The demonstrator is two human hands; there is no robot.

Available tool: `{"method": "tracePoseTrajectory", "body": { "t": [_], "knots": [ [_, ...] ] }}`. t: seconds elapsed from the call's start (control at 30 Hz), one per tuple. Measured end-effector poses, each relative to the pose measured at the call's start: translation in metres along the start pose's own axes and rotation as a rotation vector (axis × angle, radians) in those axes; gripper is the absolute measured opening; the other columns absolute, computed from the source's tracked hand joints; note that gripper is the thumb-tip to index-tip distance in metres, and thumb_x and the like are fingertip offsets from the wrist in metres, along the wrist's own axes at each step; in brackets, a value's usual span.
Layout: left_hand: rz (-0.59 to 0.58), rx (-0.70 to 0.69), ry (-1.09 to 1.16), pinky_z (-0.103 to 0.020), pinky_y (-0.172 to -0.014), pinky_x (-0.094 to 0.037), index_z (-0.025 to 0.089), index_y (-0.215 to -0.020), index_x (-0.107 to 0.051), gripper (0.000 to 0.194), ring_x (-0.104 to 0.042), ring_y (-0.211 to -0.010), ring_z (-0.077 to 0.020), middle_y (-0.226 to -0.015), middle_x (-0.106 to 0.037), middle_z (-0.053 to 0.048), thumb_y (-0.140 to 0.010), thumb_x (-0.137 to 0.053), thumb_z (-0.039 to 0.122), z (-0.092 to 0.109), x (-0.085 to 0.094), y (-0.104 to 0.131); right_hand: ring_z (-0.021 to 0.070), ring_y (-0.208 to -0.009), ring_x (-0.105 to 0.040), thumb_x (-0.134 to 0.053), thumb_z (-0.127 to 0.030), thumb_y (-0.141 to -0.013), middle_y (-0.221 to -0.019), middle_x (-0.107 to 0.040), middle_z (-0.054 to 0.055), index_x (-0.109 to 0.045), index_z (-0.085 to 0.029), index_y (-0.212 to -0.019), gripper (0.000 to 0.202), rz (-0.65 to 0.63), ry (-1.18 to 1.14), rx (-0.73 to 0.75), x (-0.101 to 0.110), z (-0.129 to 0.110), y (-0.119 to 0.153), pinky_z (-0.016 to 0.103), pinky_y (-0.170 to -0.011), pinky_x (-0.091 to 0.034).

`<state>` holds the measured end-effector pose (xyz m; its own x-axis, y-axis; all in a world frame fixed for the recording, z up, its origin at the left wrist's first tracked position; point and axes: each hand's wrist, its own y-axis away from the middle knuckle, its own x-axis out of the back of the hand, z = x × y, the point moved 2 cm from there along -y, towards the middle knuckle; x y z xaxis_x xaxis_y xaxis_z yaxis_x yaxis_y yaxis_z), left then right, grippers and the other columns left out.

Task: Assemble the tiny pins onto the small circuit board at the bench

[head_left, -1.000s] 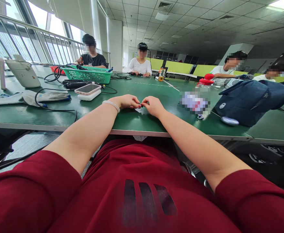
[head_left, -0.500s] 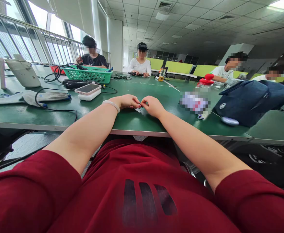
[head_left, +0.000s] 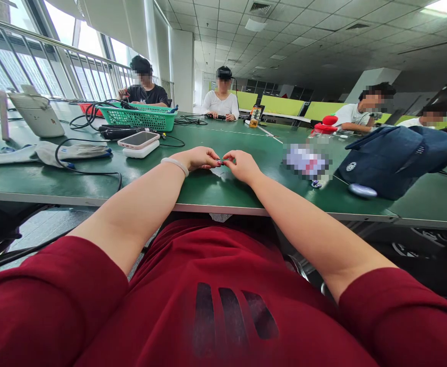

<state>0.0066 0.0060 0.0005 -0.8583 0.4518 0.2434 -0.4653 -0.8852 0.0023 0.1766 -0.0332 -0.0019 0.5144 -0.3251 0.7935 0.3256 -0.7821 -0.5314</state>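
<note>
My left hand [head_left: 199, 158] and my right hand [head_left: 241, 165] meet fingertip to fingertip just above the green table [head_left: 215, 186]. Both pinch one tiny dark part [head_left: 220, 162] between thumb and finger; it is too small to identify. A small white scrap [head_left: 220, 172] lies on the table right under the hands. A pale bracelet [head_left: 175, 165] circles my left wrist.
A phone on a white power bank [head_left: 138, 143], black cables [head_left: 89, 171] and a green basket [head_left: 139, 117] lie at the left. A dark blue backpack [head_left: 393, 158] and a grey mouse [head_left: 362, 190] sit at the right. Several people sit along the far side.
My two hands have lifted slightly off the table and the fingertips have drawn a little apart, showing the small dark part held between them.
</note>
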Motion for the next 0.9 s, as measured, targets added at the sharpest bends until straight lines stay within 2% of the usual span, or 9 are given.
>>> {"method": "tracePoseTrajectory", "body": {
  "t": [0.13,0.33,0.6,0.9],
  "knots": [
    [0.025,0.022,0.021,-0.022,-0.062,-0.042,0.013,-0.072,-0.066,0.024,-0.055,-0.059,-0.0072,-0.064,-0.065,-0.001,-0.054,-0.081,0.006,0.0024,-0.0018,0.0029,0.0179,-0.085,-0.059,-0.064,-0.032,-0.082,-0.091,-0.069,0.006,-0.069,-0.017,-0.101,0.025,-0.032,0.021,-0.013,-0.0002,0.0003,0.0001,0.029,-0.079,-0.042],
    [0.012,0.02,0.016,-0.023,-0.06,-0.041,0.013,-0.071,-0.068,0.021,-0.053,-0.057,-0.0072,-0.062,-0.063,-0.001,-0.055,-0.08,0.007,0.0042,-0.0037,0.0033,0.0183,-0.085,-0.06,-0.063,-0.031,-0.083,-0.091,-0.07,0.007,-0.072,-0.017,-0.094,0.02,-0.053,0.057,-0.023,0.0007,-0.0022,0.0006,0.029,-0.076,-0.042],
    [-0.024,0.037,-0.02,-0.023,-0.062,-0.043,0.015,-0.073,-0.07,0.018,-0.053,-0.059,-0.0073,-0.066,-0.064,-0.001,-0.059,-0.081,0.016,0.0046,-0.0031,0.0039,0.0174,-0.079,-0.06,-0.061,-0.034,-0.084,-0.089,-0.07,0.007,-0.071,-0.016,-0.089,0.021,-0.058,0.073,-0.026,0.0027,-0.0051,0.0029,0.028,-0.072,-0.042],
    [-0.022,0.039,-0.024,-0.02,-0.048,-0.034,0.012,-0.068,-0.07,0.013,-0.049,-0.052,-0.0069,-0.056,-0.058,-0.002,-0.06,-0.08,0.014,0.0067,-0.007,0.003,0.0182,-0.081,-0.059,-0.061,-0.044,-0.082,-0.088,-0.069,0.007,-0.068,-0.017,-0.085,0.028,-0.046,0.073,0.018,0.0015,-0.0053,0.0035,0.028,-0.073,-0.042]
  ]
}}
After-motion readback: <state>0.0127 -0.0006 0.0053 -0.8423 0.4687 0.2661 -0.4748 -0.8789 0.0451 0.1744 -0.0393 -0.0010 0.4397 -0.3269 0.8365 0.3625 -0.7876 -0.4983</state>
